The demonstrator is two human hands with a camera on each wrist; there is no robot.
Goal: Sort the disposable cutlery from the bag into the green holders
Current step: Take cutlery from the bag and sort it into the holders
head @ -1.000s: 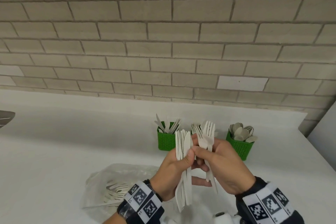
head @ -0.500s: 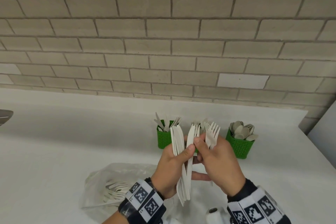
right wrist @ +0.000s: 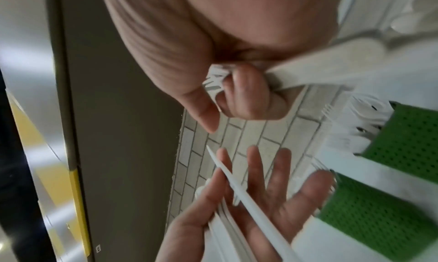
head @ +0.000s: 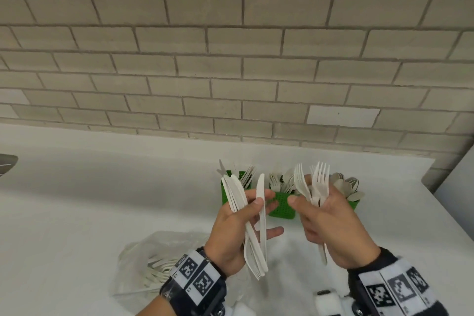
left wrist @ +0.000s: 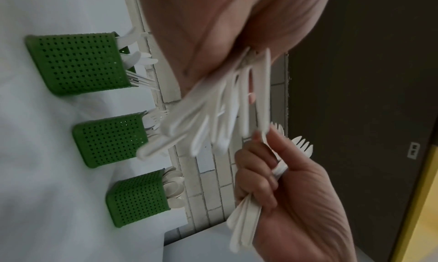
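The left hand (head: 237, 236) grips a bundle of white knives (head: 250, 228), thumb pressed across the handles, the blades fanned upward and the fingers behind partly extended. The right hand (head: 331, 228) is clamped on a cluster of white forks (head: 316, 187), tines up, handles projecting below the palm. The two hands are raised side by side above the white counter (head: 102, 208), a narrow gap separating them.

Beyond the hands, three green holders stand in a row near the far edge of the counter, before the brick wall (head: 230, 59). The left holder (left wrist: 78, 63) contains knives together with at least one fork. The middle holder (left wrist: 110, 140), seen in the gap between the hands, contains forks. The right holder (left wrist: 138, 197) contains spoons (head: 346, 186) and is partly hidden behind the right hand in the head view.

Near and to the left of the left wrist lies the clear plastic bag (head: 154, 261), flat on the counter, with more white cutlery inside. Both wrists carry bands printed with black-and-white square markers (head: 196, 277).
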